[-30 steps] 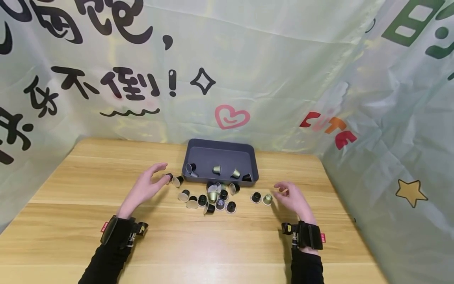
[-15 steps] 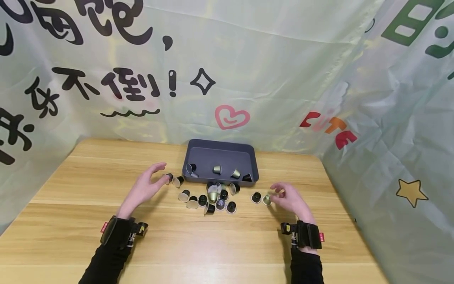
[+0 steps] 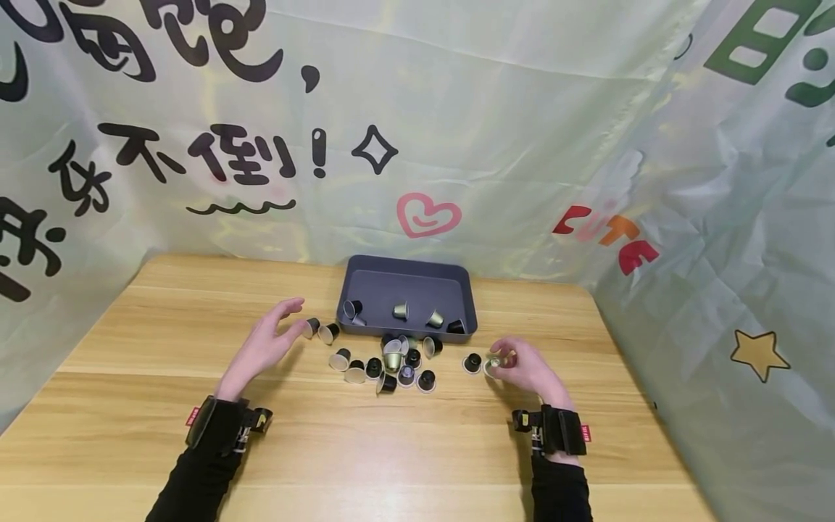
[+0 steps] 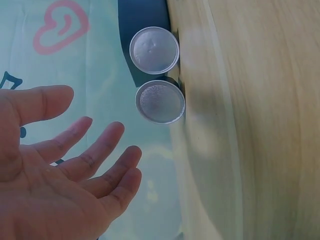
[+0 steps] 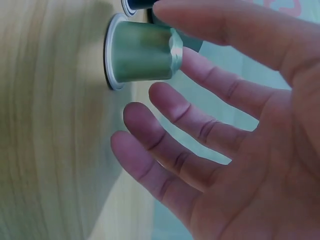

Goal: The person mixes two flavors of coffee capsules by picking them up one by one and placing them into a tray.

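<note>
My right hand (image 3: 530, 368) reaches around a green coffee capsule (image 5: 142, 52) that stands rim-down on the table. In the right wrist view its thumb extends over the capsule, the index fingertip shows beside the narrow end, and the other fingers are spread. Just left of it stands a black capsule (image 3: 472, 363). My left hand (image 3: 262, 351) hovers at the left with fingers parted, holding nothing. Close to its fingertips two capsules lie on their sides, a nearer one (image 4: 160, 102) and a farther one (image 4: 154, 50), their silver lids facing the left wrist camera.
A dark blue-grey tray (image 3: 407, 279) sits at the back of the wooden table (image 3: 391, 449) with several capsules inside. In front of it lies a cluster of capsules, among them a gold one (image 3: 393, 362) and a purple one (image 3: 406, 375). A printed cloth (image 3: 496, 145) hangs behind.
My right hand has moved left, bringing its thumb and fingers over the green capsule. The left hand has drawn back very slightly, showing more of the capsule near its fingertips.
</note>
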`<state>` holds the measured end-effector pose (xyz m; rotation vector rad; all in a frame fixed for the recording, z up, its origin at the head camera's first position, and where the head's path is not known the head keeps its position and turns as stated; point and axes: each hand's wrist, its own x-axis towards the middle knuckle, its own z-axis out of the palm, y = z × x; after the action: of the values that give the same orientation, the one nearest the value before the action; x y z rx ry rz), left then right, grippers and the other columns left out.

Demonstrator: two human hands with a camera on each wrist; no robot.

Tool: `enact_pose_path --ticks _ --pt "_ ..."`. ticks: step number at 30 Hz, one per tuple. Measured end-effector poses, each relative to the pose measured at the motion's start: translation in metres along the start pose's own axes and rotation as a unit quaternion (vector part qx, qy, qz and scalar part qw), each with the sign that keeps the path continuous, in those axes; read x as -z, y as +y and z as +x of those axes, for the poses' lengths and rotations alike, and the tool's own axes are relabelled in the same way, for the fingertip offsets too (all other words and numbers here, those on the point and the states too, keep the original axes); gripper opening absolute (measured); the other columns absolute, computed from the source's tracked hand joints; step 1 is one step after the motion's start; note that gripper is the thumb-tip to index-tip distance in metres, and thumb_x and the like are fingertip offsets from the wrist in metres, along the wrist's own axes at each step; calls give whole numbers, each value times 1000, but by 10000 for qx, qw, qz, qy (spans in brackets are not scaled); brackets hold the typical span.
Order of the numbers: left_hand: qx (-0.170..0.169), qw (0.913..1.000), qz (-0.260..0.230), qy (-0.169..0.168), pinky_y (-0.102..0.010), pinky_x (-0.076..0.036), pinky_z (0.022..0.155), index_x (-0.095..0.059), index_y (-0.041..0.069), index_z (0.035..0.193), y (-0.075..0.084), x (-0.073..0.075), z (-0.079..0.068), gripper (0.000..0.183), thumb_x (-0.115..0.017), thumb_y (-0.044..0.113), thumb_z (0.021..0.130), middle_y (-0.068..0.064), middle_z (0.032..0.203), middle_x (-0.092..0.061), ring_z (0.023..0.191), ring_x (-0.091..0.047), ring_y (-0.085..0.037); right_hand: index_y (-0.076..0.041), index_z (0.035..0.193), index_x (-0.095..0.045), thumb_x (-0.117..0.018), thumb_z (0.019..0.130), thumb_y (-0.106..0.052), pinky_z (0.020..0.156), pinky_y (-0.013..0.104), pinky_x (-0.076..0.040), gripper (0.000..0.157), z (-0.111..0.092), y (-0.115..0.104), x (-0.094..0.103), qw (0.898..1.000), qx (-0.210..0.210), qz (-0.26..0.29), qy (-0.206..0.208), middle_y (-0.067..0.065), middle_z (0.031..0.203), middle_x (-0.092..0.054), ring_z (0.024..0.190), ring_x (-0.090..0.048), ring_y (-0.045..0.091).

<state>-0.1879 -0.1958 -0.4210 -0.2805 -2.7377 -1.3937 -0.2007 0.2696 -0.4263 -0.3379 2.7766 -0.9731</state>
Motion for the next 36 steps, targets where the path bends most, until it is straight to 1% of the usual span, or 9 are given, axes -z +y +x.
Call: enact_pose_path --ticks 7,13,17,21,25,27,31,34,36 --pt "-23 10000 -17 7 -68 -33 115 -38 -4 149 -3 -1 0 51 -51 17 105 -32 150 -44 140 -39 -50 2 111 -62 -75 83 -7 65 23 -51 31 3 0 -4 10000 26 54 -79 15 97 -66 78 -59 17" --pt "1 10000 15 -19 -67 -33 115 -37 -5 149 -3 -1 -1 51 -50 16 105 -33 151 -42 140 -38 -52 0 113 -63 -77 82 -4 61 23 -46 34 4 -4 -6 9998 -216 5 -4 13 99 -64 76 -54 17" --pt "43 10000 -3 -64 -68 -32 115 -36 -5 150 -3 -2 -1 52 -49 16 105 -33 153 -40 141 -36 -52 -1 113 -64 -76 82 -2 64 25 -46 33 4 -6 -7 9993 -367 -29 12 12 98 -64 78 -54 18" --pt "103 9999 -46 -119 -68 -32 115 -34 -5 151 -4 -3 0 53 -48 17 105 -31 155 -37 142 -34 -52 -1 112 -65 -75 82 2 69 27 -48 31 4 -7 -8 9991 -413 6 11 13 99 -66 81 -58 19" --pt "117 9998 -73 -162 -68 -32 115 -33 -4 152 -5 -4 1 53 -48 16 105 -31 156 -36 142 -33 -52 1 111 -66 -72 83 3 73 29 -54 29 5 -8 -9 9992 -382 117 19 15 100 -70 84 -64 20" --pt "134 9997 -89 -184 -68 -32 116 -33 -4 152 -4 -4 1 53 -48 17 106 -31 156 -36 143 -33 -52 3 111 -67 -70 84 4 74 31 -56 28 6 -9 -8 9992 -354 161 106 16 100 -71 84 -65 21" --pt "123 9997 -82 -194 -67 -31 117 -34 -4 151 -3 -6 2 52 -48 16 106 -32 155 -37 142 -34 -52 5 115 -66 -68 86 3 83 43 -60 29 4 -15 -4 9989 -201 66 407 19 103 -71 91 -67 27" --pt "105 9997 -82 -181 -67 -31 117 -35 -4 151 -3 -7 2 51 -48 15 105 -32 154 -37 142 -34 -51 5 118 -65 -67 88 1 94 54 -56 31 3 -19 -1 9970 -1 -123 770 22 110 -71 101 -68 35" --pt "95 9998 -88 -173 -67 -32 116 -34 -5 151 -4 -8 3 51 -48 14 105 -32 154 -37 142 -34 -52 5 120 -65 -67 89 1 98 58 -53 31 4 -23 1 9942 150 -203 1047 24 117 -69 107 -67 38"
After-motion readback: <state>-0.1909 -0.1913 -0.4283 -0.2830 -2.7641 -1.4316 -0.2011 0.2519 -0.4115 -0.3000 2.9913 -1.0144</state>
